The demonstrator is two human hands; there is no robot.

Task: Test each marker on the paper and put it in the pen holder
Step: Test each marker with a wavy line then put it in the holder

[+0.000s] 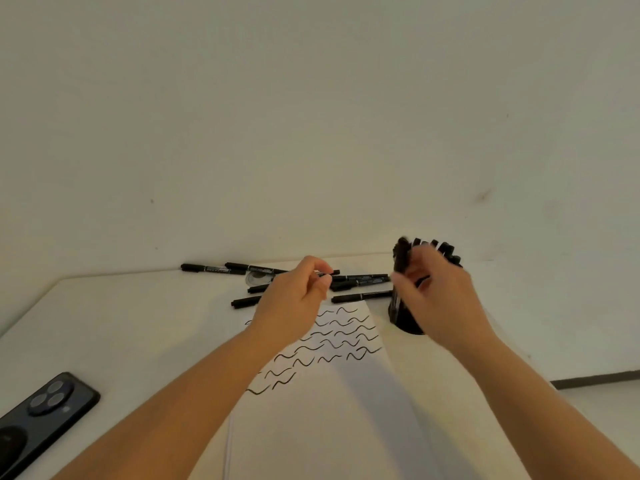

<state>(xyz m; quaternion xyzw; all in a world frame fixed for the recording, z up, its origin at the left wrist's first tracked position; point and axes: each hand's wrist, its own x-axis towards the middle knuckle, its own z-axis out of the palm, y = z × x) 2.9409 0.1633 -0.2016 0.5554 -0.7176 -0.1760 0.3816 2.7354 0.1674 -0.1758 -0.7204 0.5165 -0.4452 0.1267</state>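
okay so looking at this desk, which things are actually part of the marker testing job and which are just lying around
Part of the job:
- paper with black test squiggles
- loose markers lying along the far edge of the table
- pen holder with markers standing in it
- marker pinched in the left hand
- right hand at the holder

Just lying about:
- phone, face down at the near left
- small round disc among the markers

left hand (298, 296) pinches marker (329, 272) | right hand (436, 292) at pen holder (401, 313), grip unclear
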